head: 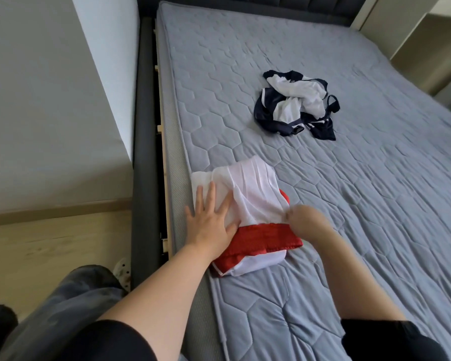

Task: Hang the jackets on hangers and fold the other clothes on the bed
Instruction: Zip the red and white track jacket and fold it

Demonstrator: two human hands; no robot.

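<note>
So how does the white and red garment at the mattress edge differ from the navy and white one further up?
The white and red mesh garment lies flattened in a partly folded rectangle; the navy and white garment sits crumpled in a heap. The first is being handled, left hand pressing flat on it, right hand seemingly pinching its edge; the second lies untouched. Both rest on the grey quilted mattress.
</note>
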